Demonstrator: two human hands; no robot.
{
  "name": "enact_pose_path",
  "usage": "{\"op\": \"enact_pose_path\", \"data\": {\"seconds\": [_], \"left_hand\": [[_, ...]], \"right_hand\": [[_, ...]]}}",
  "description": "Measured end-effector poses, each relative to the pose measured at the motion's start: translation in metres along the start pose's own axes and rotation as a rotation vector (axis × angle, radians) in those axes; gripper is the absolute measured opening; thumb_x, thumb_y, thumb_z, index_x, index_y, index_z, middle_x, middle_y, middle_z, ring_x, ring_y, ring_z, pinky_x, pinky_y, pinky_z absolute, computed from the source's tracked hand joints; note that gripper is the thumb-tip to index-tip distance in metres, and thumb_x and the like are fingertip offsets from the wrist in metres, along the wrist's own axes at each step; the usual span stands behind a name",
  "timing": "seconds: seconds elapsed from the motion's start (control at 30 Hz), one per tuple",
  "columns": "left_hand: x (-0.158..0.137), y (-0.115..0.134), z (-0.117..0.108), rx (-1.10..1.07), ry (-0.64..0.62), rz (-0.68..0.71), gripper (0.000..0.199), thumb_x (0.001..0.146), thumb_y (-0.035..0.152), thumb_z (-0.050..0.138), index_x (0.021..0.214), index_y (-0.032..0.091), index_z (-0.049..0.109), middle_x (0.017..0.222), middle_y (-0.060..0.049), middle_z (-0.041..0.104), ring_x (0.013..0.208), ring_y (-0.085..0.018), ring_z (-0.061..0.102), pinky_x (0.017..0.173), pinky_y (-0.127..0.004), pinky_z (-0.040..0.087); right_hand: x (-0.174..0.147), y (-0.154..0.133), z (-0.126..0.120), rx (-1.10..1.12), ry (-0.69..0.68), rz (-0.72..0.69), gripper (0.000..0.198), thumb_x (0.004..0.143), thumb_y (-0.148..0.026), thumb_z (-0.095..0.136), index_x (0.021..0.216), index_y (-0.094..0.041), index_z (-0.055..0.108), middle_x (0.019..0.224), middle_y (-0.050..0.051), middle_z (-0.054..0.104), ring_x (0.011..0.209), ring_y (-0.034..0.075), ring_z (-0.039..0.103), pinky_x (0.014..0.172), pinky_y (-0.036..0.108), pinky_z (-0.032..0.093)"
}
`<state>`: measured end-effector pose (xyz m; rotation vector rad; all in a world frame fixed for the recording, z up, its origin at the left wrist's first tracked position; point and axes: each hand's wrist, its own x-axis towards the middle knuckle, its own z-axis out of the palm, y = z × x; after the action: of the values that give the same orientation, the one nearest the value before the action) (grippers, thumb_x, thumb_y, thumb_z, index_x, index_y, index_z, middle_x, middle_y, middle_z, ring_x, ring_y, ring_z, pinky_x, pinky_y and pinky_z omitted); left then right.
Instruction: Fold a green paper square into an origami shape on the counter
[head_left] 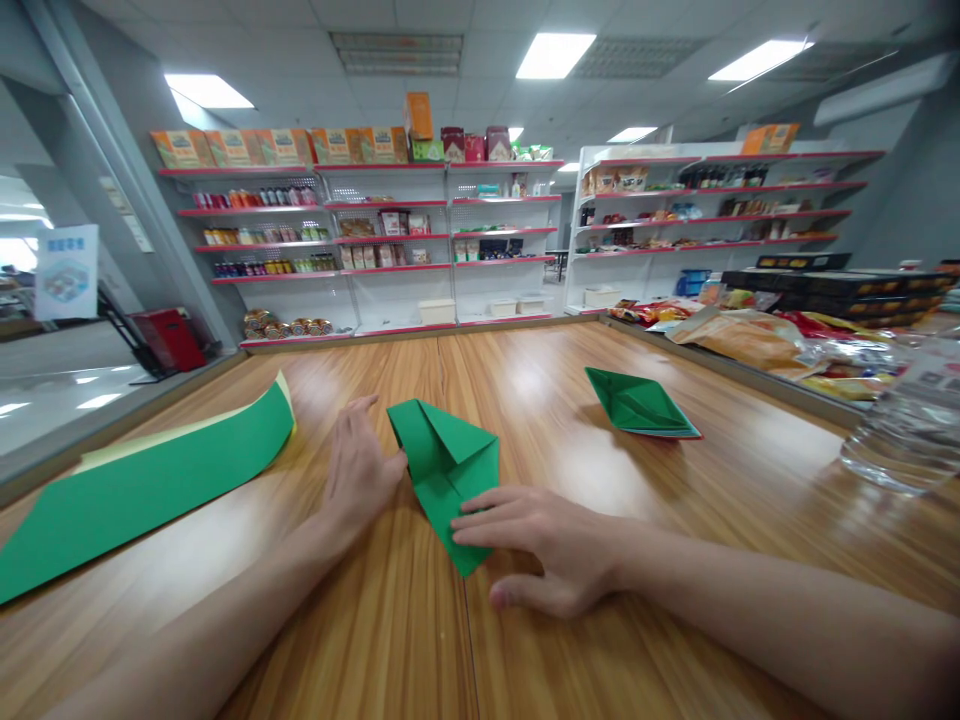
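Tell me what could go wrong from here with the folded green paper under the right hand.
The upper folds of the folded green paper look partly raised, so pressing unevenly might leave a crooked crease. The right hand has its fingers on the lower part; a sideways push could skew the piece.

No readable text; lettering (pixel 67 245) on sign (pixel 66 280) blurred.

L hand (pixel 363 468) pointing fwd, R hand (pixel 551 545) palm-down
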<state>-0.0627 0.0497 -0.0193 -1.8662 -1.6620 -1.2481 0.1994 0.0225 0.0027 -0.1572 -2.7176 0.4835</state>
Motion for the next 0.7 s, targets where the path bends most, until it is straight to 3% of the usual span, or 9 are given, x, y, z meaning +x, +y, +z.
{"op": "enact_pose_path", "data": {"seconds": [0.07,0.13,0.2,0.27,0.37,0.47,0.57,0.7], "left_hand": [[-0.002,0.002,0.001,-0.022,-0.026,-0.056,0.056,0.068,0.027,0.067,0.117,0.014,0.044,0.112,-0.013,0.050,0.109,-0.032,0.050,0.091,-0.048,0.045],[-0.003,0.004,0.001,-0.051,-0.091,-0.090,0.041,0.068,0.030,0.066,0.103,0.017,0.050,0.101,-0.008,0.050,0.100,-0.029,0.053,0.084,-0.044,0.048],[-0.003,0.006,0.000,-0.081,-0.176,-0.112,0.029,0.067,0.030,0.066,0.090,0.019,0.053,0.093,-0.005,0.049,0.091,-0.026,0.054,0.078,-0.039,0.048],[-0.003,0.008,-0.002,-0.118,-0.274,-0.142,0.016,0.068,0.029,0.063,0.076,0.019,0.055,0.085,-0.003,0.048,0.084,-0.023,0.054,0.075,-0.036,0.046],[-0.003,0.009,-0.004,-0.206,-0.418,-0.223,0.012,0.071,0.027,0.056,0.061,0.019,0.056,0.075,-0.002,0.049,0.075,-0.021,0.053,0.074,-0.034,0.043],[-0.001,0.007,-0.001,-0.314,-0.531,-0.276,0.019,0.074,0.029,0.051,0.063,0.019,0.062,0.067,-0.002,0.054,0.071,-0.021,0.054,0.072,-0.033,0.042],[0.005,0.008,0.000,-0.449,-0.688,-0.291,0.024,0.076,0.031,0.047,0.072,0.018,0.067,0.064,-0.002,0.059,0.071,-0.021,0.058,0.066,-0.029,0.044],[0.013,0.017,-0.013,-0.553,-0.900,-0.342,0.036,0.080,0.041,0.045,0.079,0.013,0.067,0.049,0.001,0.052,0.046,-0.015,0.050,0.044,-0.024,0.037]], "right_hand": [[0.001,-0.001,0.002,0.063,0.029,-0.063,0.039,0.086,-0.025,0.055,0.122,-0.010,0.057,0.120,0.013,0.062,0.119,0.020,0.052,0.100,0.033,0.042],[0.001,0.004,0.004,0.053,0.178,-0.059,0.030,0.088,-0.017,0.051,0.115,-0.012,0.061,0.113,0.011,0.066,0.114,0.018,0.055,0.097,0.033,0.045],[0.001,0.012,0.006,-0.038,0.381,0.026,0.027,0.087,-0.014,0.048,0.110,-0.014,0.064,0.110,0.010,0.067,0.113,0.018,0.055,0.098,0.036,0.044],[0.001,0.021,0.007,-0.152,0.463,0.178,0.029,0.087,-0.016,0.050,0.112,-0.014,0.063,0.115,0.011,0.065,0.116,0.021,0.052,0.101,0.041,0.041],[0.000,0.025,0.006,-0.236,0.263,0.331,0.036,0.089,-0.028,0.050,0.121,-0.015,0.059,0.124,0.013,0.059,0.119,0.026,0.049,0.101,0.046,0.040],[0.000,0.018,0.005,-0.264,0.088,0.322,0.040,0.092,-0.038,0.044,0.124,-0.017,0.058,0.125,0.014,0.057,0.113,0.027,0.052,0.097,0.047,0.041],[0.001,0.008,0.004,-0.286,0.025,0.268,0.044,0.091,-0.042,0.046,0.126,-0.019,0.057,0.126,0.015,0.054,0.112,0.027,0.050,0.095,0.047,0.041],[0.002,0.003,0.004,-0.266,-0.032,0.237,0.050,0.089,-0.046,0.049,0.130,-0.019,0.053,0.125,0.016,0.050,0.117,0.029,0.046,0.097,0.046,0.040]]}}
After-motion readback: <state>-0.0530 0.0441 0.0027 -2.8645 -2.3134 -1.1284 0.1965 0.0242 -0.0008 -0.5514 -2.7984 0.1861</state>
